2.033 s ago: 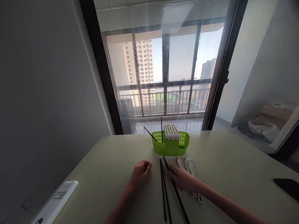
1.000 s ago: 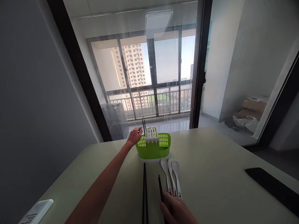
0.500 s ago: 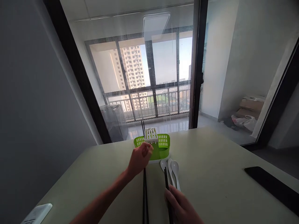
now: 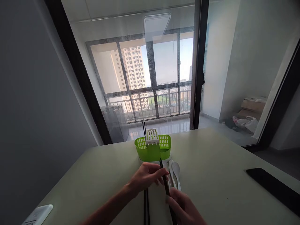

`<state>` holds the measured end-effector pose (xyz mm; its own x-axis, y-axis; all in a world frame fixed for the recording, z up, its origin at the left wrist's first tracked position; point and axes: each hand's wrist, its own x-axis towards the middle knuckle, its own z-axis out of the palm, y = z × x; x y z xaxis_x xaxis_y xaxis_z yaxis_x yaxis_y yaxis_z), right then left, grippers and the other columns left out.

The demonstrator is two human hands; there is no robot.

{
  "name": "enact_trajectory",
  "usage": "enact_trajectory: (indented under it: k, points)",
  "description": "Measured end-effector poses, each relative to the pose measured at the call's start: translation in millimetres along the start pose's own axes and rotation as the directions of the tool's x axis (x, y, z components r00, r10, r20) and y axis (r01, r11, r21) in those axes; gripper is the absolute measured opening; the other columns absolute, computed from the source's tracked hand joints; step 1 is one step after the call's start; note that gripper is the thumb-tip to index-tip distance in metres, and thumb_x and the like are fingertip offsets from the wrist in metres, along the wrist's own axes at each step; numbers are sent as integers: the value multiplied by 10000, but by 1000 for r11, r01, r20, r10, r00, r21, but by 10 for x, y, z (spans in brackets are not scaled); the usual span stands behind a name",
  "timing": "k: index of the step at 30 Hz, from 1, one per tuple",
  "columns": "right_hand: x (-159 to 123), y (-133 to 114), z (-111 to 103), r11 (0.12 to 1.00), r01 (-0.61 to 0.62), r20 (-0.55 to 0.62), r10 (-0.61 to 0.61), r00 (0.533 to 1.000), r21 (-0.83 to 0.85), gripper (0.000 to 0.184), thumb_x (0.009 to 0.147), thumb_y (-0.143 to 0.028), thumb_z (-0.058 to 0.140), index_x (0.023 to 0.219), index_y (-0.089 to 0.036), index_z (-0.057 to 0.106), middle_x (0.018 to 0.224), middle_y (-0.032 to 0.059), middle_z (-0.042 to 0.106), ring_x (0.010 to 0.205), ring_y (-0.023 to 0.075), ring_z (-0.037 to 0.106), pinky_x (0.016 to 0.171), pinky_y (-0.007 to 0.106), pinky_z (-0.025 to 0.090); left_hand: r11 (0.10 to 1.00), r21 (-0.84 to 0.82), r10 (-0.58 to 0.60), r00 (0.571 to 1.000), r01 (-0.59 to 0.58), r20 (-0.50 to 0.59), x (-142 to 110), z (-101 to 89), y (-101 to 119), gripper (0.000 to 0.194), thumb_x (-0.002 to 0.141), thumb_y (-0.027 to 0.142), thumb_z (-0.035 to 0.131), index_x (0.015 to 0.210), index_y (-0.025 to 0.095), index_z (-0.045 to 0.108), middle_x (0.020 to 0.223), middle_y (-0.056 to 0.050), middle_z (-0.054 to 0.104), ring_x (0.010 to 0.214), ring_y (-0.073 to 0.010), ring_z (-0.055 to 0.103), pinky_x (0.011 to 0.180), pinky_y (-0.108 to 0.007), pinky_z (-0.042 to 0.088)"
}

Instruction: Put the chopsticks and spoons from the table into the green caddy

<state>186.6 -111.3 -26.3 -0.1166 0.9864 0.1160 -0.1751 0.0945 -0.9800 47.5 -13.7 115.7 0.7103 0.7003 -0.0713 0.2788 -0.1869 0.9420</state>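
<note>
Stowed: dark chopsticks [image 4: 143, 128], two showing, leaning upright in the left compartment of your green basket [image 4: 148, 153].
In hand: a dark pair [image 4: 166, 186], before the basket; your left hand [image 4: 142, 178] has its fingers pinching the upper end, your right hand [image 4: 184, 204] has its fingers closed round it lower down.
Not yet stowed: another pair [image 4: 148, 206] and three spoons [image 4: 176, 170], on the tabletop [image 4: 211, 187].
Materials: chopsticks slim, straight; spoons glossy white, oval-bowled, seemingly ceramic; basket apparently plastic, perforated, with slotted white top [image 4: 152, 136]; tabletop smooth, pale.
</note>
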Motion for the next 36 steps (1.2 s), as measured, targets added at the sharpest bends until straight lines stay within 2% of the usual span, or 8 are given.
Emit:
enact_trajectory:
  k: [3, 4, 7, 10, 14, 16, 23, 36]
  points:
    - [-51, -48, 8, 1000, -4, -1, 3, 1000, -24, 469, 885, -702, 535, 884, -233, 511, 656, -79, 333, 524, 82, 288, 482, 226, 237, 992, 91, 106, 966, -87, -236, -85, -425, 393, 456, 833, 601, 668, 893, 170, 805, 889, -78, 782, 757, -190, 689, 766, -325, 574]
    - [-65, -55, 10, 1000, 2, -4, -2, 1000, -30, 475, 887, -707, 526, 932, -235, 523, 657, -80, 331, 521, 84, 277, 480, 231, 226, 983, 144, 159, 914, -112, -374, -117, -583, 522, 444, 826, 599, 679, 906, 182, 809, 899, -71, 785, 798, -204, 698, 813, -349, 577]
    - [-97, -79, 12, 998, 47, 5, -47, 999, -52, 471, 901, -690, 522, 985, -227, 539, 679, -74, 324, 571, 99, 281, 518, 243, 253, 941, 304, 324, 665, -151, -673, -185, -1008, 829, 438, 794, 603, 714, 948, 206, 815, 905, -57, 793, 885, -230, 707, 880, -378, 580]
    - [-117, -123, 14, 996, 50, 8, -50, 999, -73, 436, 905, -651, 561, 963, -219, 550, 715, -63, 323, 627, 108, 291, 565, 249, 292, 909, 365, 417, 486, -203, -768, -130, -1296, 935, 449, 791, 590, 725, 985, 194, 808, 962, -57, 795, 878, -218, 725, 875, -357, 600]
    - [-104, -117, 5, 999, 42, 0, -42, 999, -8, 423, 881, -637, 615, 960, -224, 559, 705, -73, 288, 598, 94, 249, 521, 238, 244, 886, 400, 462, 376, -234, -803, 224, -1515, 758, 422, 824, 558, 699, 1005, 191, 802, 900, -42, 801, 810, -199, 752, 805, -307, 613]
    - [-82, -74, -9, 998, 43, 5, -43, 999, 44, 406, 893, -624, 611, 965, -229, 552, 703, -78, 277, 582, 87, 230, 507, 238, 215, 875, 453, 482, 387, -170, -786, 475, -1569, 592, 392, 843, 548, 681, 984, 206, 808, 863, -31, 804, 774, -199, 762, 782, -289, 603]
    - [-49, -18, -34, 993, 58, 26, -61, 998, 105, 432, 880, -635, 629, 999, -227, 547, 710, -82, 288, 576, 75, 229, 498, 236, 173, 848, 529, 424, 569, 22, -705, 1157, -1536, 43, 307, 901, 483, 639, 964, 240, 816, 821, -10, 807, 763, -211, 767, 743, -264, 573]
    - [62, 129, -54, 989, 38, 24, -42, 999, 145, 449, 830, -651, 658, 988, -243, 552, 677, -86, 353, 526, 69, 268, 455, 212, 211, 792, 583, 373, 613, 180, -697, 1560, -1397, -256, 300, 856, 482, 713, 978, 214, 773, 876, -47, 805, 856, -249, 755, 787, -307, 551]
